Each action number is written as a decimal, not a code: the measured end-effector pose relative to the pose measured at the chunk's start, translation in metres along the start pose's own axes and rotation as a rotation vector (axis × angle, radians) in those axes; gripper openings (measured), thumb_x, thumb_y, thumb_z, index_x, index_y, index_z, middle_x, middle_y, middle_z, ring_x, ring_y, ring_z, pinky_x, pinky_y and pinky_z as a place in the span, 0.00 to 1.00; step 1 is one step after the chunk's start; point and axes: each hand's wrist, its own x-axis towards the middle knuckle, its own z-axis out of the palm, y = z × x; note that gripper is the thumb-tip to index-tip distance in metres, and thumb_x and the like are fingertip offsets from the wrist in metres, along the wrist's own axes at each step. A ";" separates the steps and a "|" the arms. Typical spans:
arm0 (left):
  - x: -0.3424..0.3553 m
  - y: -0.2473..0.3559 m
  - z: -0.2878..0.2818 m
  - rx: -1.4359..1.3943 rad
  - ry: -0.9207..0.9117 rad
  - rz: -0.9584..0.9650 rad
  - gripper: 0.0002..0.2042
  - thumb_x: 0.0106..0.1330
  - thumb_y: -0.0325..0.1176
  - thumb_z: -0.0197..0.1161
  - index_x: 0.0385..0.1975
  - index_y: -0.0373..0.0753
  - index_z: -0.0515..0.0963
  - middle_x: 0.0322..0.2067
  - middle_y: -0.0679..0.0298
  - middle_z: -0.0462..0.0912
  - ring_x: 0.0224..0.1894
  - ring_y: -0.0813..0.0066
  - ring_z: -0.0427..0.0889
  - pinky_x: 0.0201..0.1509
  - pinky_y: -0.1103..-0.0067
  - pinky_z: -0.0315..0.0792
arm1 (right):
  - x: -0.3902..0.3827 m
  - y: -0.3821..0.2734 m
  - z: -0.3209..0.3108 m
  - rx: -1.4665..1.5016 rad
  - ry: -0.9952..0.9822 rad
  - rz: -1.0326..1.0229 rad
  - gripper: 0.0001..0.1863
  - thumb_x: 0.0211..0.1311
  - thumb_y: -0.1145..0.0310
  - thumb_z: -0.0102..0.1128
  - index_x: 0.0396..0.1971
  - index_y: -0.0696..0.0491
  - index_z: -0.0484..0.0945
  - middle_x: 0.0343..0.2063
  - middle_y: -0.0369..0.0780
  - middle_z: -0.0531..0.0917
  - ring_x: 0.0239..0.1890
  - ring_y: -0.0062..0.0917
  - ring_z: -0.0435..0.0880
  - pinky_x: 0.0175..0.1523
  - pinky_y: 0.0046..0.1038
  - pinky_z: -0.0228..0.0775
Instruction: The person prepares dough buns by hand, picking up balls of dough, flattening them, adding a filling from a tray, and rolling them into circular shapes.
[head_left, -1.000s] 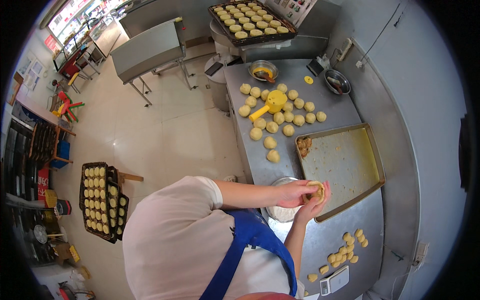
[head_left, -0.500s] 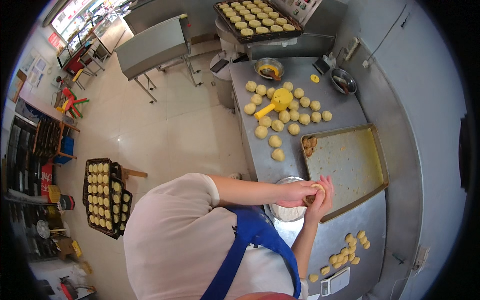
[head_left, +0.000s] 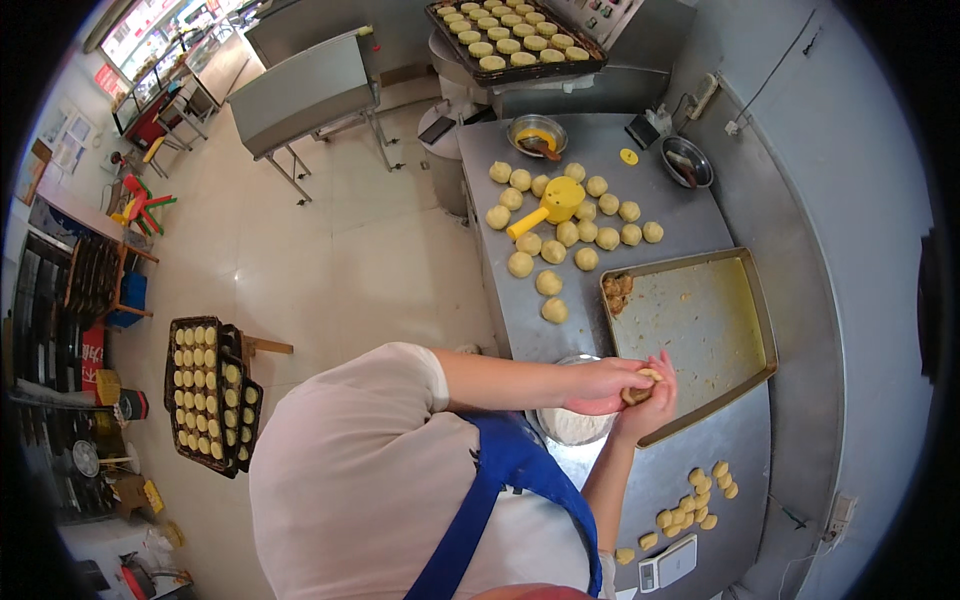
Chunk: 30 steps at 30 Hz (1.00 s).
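Observation:
Both my hands are together over the near left corner of the large metal tray (head_left: 685,425). Between them is a piece of pale dough (head_left: 640,393) with brownish filling showing in it. My left hand (head_left: 600,386) comes in from the left, its fingers closed on the dough's upper side. Cupped around it from below and the right is my right hand (head_left: 655,408). A bowl of white flour (head_left: 575,425) lies partly under my left wrist. Brown filling balls (head_left: 617,290) are clustered in the tray's far left corner.
Filled-looking dough balls (head_left: 553,310) spread across the far table around a yellow scoop (head_left: 548,207). Smaller dough pieces (head_left: 690,507) lie near a white scale (head_left: 668,563). Metal bowls (head_left: 687,162) stand at the back. Trays of shaped pastries (head_left: 198,390) stand left and far.
My hands have moved slightly to the right with the dough. The fingers have shifted around it, and less of the filling shows now.

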 end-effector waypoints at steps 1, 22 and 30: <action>0.002 0.000 0.000 0.066 0.019 0.017 0.18 0.74 0.31 0.43 0.63 0.41 0.59 0.58 0.64 0.66 0.62 0.74 0.65 0.65 0.72 0.63 | 0.001 -0.004 0.008 0.128 0.126 0.095 0.20 0.66 0.65 0.36 0.42 0.61 0.76 0.48 0.46 0.80 0.58 0.38 0.74 0.65 0.40 0.58; -0.006 -0.003 -0.004 0.883 0.135 0.287 0.18 0.75 0.36 0.45 0.61 0.38 0.60 0.53 0.62 0.68 0.55 0.76 0.68 0.59 0.78 0.64 | 0.005 -0.029 0.017 -0.161 0.016 -0.152 0.20 0.67 0.66 0.35 0.31 0.60 0.79 0.46 0.49 0.81 0.52 0.41 0.78 0.60 0.42 0.65; -0.001 0.005 -0.002 0.781 0.209 0.385 0.22 0.72 0.36 0.50 0.62 0.36 0.58 0.52 0.62 0.69 0.55 0.75 0.69 0.61 0.78 0.63 | 0.008 -0.035 0.030 0.250 0.120 0.087 0.18 0.66 0.65 0.38 0.35 0.62 0.77 0.43 0.48 0.82 0.56 0.42 0.75 0.62 0.43 0.62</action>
